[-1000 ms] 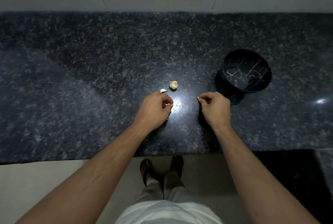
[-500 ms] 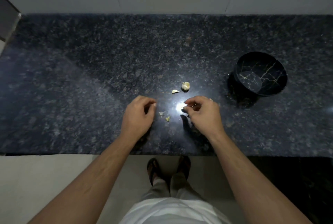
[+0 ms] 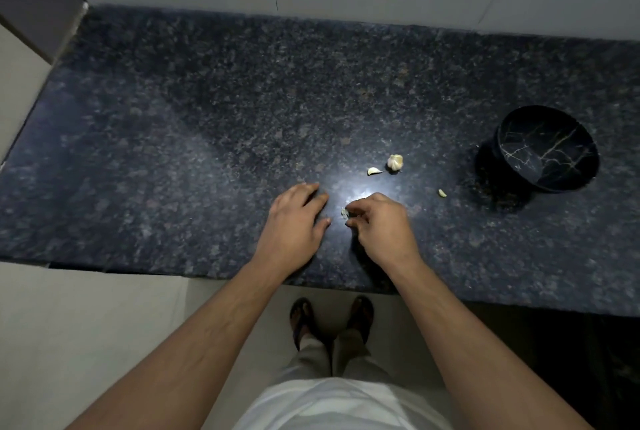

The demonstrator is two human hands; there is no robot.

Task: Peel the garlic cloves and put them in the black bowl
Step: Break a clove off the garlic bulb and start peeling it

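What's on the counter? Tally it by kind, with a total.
Garlic cluster: 1
Loose garlic cloves: 2
Skin scrap, at the right hand: 1
Black bowl: 1
Total: 5

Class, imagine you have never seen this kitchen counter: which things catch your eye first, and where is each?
First, the two hands at the counter's near edge beside a bright glare: the left hand lies flat, the right hand pinches a small scrap. Just beyond them sit a pale garlic piece and a loose clove. Far right stands the black bowl, gold-veined.
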